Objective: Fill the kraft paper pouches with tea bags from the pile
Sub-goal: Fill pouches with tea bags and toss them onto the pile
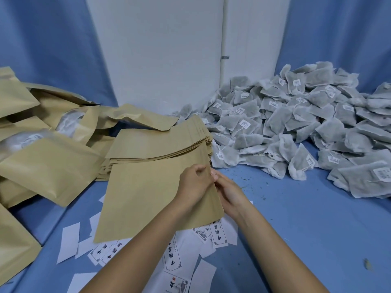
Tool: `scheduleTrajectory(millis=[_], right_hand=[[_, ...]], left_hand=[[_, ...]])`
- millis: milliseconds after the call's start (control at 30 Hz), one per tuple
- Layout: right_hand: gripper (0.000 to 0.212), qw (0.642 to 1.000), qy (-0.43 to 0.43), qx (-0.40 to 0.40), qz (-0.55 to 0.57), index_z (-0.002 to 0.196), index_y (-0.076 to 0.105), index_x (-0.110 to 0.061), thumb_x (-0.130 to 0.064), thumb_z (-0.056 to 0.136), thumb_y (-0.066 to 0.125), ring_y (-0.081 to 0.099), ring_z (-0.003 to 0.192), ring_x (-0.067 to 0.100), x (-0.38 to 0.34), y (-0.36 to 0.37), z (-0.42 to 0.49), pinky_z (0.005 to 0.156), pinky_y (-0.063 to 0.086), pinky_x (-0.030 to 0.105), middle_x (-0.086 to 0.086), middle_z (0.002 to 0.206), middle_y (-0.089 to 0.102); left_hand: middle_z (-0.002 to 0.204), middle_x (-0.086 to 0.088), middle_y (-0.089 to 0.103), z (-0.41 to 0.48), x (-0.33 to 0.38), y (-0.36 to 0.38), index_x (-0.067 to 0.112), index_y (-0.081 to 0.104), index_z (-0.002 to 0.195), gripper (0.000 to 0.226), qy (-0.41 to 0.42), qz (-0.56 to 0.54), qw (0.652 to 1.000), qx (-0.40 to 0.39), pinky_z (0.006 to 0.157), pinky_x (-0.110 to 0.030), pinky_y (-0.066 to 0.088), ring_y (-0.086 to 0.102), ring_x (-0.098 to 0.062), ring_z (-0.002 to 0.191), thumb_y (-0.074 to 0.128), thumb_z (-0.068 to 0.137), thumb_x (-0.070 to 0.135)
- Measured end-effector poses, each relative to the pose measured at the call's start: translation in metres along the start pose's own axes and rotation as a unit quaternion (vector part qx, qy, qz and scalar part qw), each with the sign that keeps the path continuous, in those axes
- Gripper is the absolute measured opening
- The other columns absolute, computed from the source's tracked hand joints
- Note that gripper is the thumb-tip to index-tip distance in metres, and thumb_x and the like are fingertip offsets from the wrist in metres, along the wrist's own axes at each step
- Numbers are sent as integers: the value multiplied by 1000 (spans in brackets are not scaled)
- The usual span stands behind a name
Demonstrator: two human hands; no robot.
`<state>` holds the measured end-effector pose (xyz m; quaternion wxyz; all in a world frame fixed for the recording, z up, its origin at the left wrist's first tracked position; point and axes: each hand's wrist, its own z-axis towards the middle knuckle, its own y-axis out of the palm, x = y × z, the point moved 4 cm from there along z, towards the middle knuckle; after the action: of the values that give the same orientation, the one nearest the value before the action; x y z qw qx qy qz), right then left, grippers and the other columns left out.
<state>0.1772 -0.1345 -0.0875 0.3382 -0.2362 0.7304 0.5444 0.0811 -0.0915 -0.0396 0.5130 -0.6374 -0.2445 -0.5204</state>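
Note:
A flat kraft paper pouch is held above the blue cloth in the middle. My left hand pinches its right edge from the front, and my right hand grips the same edge from behind. Just behind the pouch lies a stack of empty flat pouches. A big pile of grey tea bags with small white tags fills the right side, apart from both hands.
Filled, puffy kraft pouches are heaped on the left. White paper labels with printed characters are scattered on the blue cloth under my forearms. A white wall panel stands behind.

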Motion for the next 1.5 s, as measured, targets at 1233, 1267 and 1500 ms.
scheduleTrajectory(millis=[1233,1267,1500], right_hand=[[21,889,-147,247,-357,67,65,-8,-1,81,51,52,58,12,-17,-6,-16,51,39,19,0,63,62],[21,895,-144,235,-351,67,66,-11,-2,82,54,55,59,12,-17,-5,-16,53,42,20,0,65,64],[20,961,-84,158,-211,65,69,-9,-1,83,66,57,63,20,-1,8,-17,60,46,26,12,68,66]], left_hand=[[82,-12,70,-2,-17,-25,2,67,76,28,-10,104,988,110,72,-27,51,64,-23,75,41,77,-7],[88,-12,71,-3,-17,-25,3,68,83,24,-10,88,991,98,72,-23,49,64,-20,74,44,81,-3],[58,-1,55,-6,-11,1,9,61,66,30,-4,70,997,15,47,-12,32,47,-12,54,62,89,28]])
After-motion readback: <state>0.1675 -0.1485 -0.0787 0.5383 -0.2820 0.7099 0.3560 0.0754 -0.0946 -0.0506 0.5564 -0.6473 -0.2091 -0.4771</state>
